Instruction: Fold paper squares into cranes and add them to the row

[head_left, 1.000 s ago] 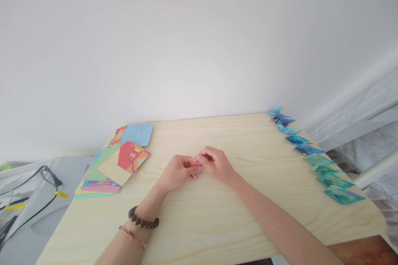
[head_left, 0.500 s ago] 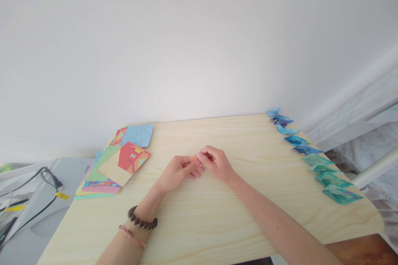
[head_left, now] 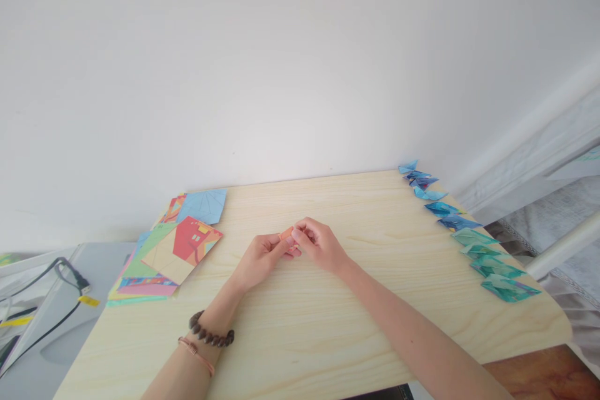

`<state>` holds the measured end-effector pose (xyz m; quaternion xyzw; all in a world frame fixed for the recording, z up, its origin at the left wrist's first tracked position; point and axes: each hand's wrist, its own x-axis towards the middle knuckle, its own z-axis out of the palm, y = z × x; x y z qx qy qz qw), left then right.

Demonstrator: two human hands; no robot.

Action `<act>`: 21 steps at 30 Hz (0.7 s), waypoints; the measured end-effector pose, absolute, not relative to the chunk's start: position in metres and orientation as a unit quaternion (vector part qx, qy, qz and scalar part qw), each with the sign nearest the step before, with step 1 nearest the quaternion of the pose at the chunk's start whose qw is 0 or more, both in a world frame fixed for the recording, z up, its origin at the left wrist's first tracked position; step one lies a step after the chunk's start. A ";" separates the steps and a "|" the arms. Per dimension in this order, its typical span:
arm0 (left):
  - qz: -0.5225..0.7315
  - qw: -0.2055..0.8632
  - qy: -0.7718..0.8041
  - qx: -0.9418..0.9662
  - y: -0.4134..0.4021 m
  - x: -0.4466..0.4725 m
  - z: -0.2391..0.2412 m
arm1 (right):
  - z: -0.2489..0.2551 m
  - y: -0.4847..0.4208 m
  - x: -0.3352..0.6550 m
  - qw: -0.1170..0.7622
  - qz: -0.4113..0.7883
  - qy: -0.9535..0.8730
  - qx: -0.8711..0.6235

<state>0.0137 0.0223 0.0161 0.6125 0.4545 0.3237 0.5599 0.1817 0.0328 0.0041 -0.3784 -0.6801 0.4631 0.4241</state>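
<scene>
Over the middle of the table, a small folded piece of orange origami paper is pinched between both hands. My left hand grips it from the left, thumb on top and fingers curled beneath. My right hand closes on its right end with thumb and index finger. Most of the paper is hidden by the fingers, so its full shape does not show. A dark beaded bracelet and a thin copper-coloured bangle circle my left wrist.
Patterned origami sheets lie in a loose pile on the left of the wooden table. Several folded blue and green paper boats line the right edge. A grey surface with a black cable adjoins at left; a wall rises behind.
The view has shifted slightly. Both hands still hold the orange paper, with more of its top showing between the fingers as they shift on it.
</scene>
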 end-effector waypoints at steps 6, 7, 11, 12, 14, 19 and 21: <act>0.345 0.505 0.484 0.625 0.020 0.018 0.017 | 0.007 0.031 0.185 0.412 0.383 -0.733 -0.382; 0.346 0.495 0.490 0.629 0.020 0.018 0.016 | 0.007 0.031 0.185 0.409 0.371 -0.740 -0.384; 0.365 0.504 0.472 0.624 0.020 0.018 0.016 | 0.006 0.031 0.187 0.386 0.356 -0.761 -0.382; 0.367 0.504 0.470 0.625 0.020 0.017 0.016 | 0.005 0.031 0.188 0.383 0.355 -0.763 -0.380; 0.367 0.492 0.473 0.632 0.019 0.016 0.016 | 0.004 0.032 0.188 0.382 0.348 -0.769 -0.377; 0.379 0.441 0.504 0.638 0.016 0.016 0.020 | 0.004 0.034 0.188 0.386 0.336 -0.773 -0.375; 0.387 0.437 0.510 0.632 0.016 0.017 0.020 | 0.003 0.034 0.187 0.389 0.341 -0.766 -0.381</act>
